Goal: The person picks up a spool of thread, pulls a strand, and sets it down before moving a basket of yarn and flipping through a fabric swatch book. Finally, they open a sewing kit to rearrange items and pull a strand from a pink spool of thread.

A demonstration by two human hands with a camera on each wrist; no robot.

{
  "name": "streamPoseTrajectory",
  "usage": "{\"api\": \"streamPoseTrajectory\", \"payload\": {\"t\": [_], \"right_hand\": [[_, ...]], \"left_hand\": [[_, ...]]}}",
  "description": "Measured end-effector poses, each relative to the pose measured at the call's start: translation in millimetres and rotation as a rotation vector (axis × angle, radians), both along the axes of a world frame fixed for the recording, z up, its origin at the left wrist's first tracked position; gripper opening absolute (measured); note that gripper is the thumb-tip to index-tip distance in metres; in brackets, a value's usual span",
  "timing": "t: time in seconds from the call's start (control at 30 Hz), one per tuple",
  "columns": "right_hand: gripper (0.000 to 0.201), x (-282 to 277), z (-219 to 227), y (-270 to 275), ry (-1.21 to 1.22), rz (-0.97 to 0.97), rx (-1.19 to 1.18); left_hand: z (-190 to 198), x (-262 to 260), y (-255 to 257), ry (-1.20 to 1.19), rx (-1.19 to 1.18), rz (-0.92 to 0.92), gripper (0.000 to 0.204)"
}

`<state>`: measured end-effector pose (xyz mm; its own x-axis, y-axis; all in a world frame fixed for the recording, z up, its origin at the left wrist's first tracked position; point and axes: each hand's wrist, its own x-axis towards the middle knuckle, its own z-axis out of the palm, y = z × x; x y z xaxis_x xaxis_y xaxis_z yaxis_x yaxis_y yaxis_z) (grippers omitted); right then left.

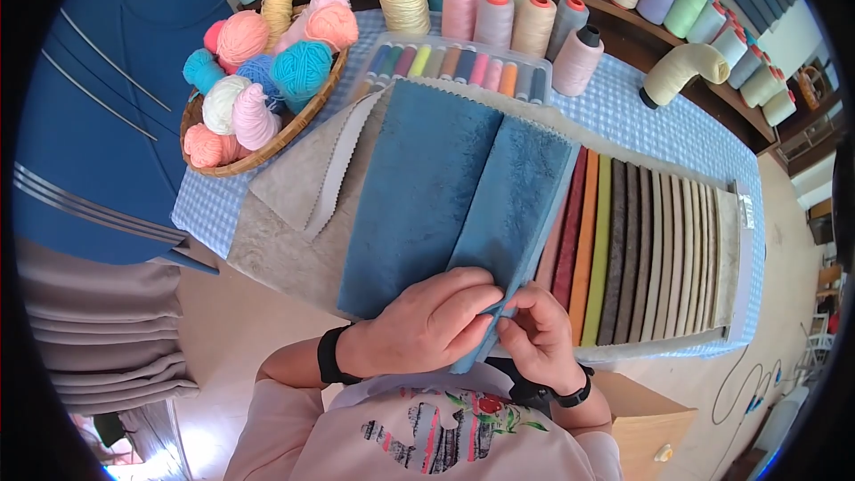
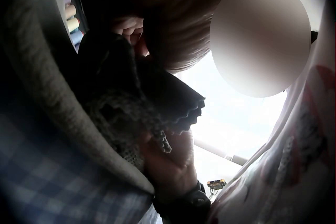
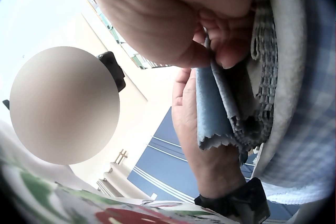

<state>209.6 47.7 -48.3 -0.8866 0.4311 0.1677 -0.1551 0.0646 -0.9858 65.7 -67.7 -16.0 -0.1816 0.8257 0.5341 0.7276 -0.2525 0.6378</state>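
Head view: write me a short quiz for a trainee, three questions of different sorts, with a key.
1. Multiple choice: what colour is the fabric swatch whose edge the left hand and right hand pinch?
A) orange
B) blue
C) dark brown

2. True or false: the wicker basket of yarn balls is to the left of the clear plastic box.

3. Fill in the missing word: the tablecloth has a blue-and-white ____ pattern.

Key: 1. B; 2. true; 3. checked
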Motion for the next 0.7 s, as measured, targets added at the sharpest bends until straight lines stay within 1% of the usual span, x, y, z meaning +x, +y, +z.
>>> {"api": "streamPoseTrajectory", "payload": {"t": [0.13, 0.23, 0.37, 0.4, 0.5, 0.53, 0.57, 0.6, 0.67, 0.7], "right_hand": [[0.022, 0, -2, 1, 0.009, 0.005, 0.003], [0.022, 0, -1, 0, 0.009, 0.003, -0.039], [0.021, -1, -4, 0, 0.034, -0.012, 0.009], [0.02, -1, -5, 1, 0.038, -0.016, 0.04], [0.02, 0, -6, 0, 0.022, -0.015, 0.024], [0.02, 1, -5, 1, 0.023, -0.015, 0.024], [0.022, 4, -3, 2, -0.017, 0.042, -0.001], [0.024, 5, 0, 3, -0.056, 0.099, -0.026], [0.023, 4, 8, 3, -0.064, 0.089, -0.031], [0.021, 4, 10, 3, -0.076, 0.079, -0.035]], "left_hand": [[3, 1, -1, 0.016, -0.021, -0.001, 0.041], [3, 3, -1, 0.03, -0.031, 0.0, 0.043], [4, 4, -1, 0.037, -0.04, 0.005, 0.045], [4, 4, -1, 0.037, -0.04, 0.004, 0.045], [4, 2, 0, 0.024, -0.04, 0.0, 0.041], [2, -2, -2, -0.007, -0.059, -0.051, 0.039], [0, -6, -5, -0.038, -0.077, -0.101, 0.038], [2, -11, -11, -0.036, -0.077, -0.101, 0.038], [6, -22, -26, -0.435, -0.222, -0.137, 0.038], [6, -26, -31, -0.432, -0.225, -0.135, 0.038]]}}
